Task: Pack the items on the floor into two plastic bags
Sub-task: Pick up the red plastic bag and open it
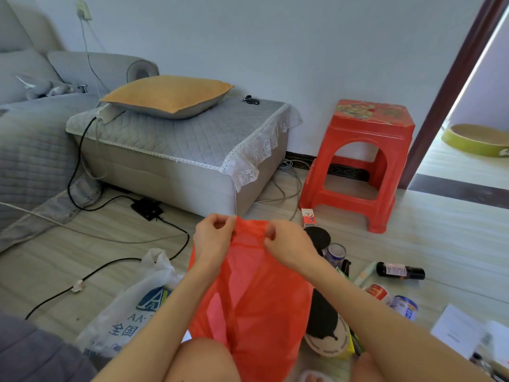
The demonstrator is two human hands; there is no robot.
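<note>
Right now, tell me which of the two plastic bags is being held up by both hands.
The red plastic bag: the left hand and right hand pinch its top edge. The white plastic bag with blue print lies untouched on the floor, to its left.

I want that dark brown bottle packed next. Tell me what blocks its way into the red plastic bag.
The red plastic bag is not opened yet: left hand and right hand both pinch its top edge. Otherwise nothing visible lies between it and the dark brown bottle.

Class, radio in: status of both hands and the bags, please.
Left hand and right hand pinch the red bag at its top edge. White bag on the floor, left. Dark bottle and cans unpacked, right.
</note>
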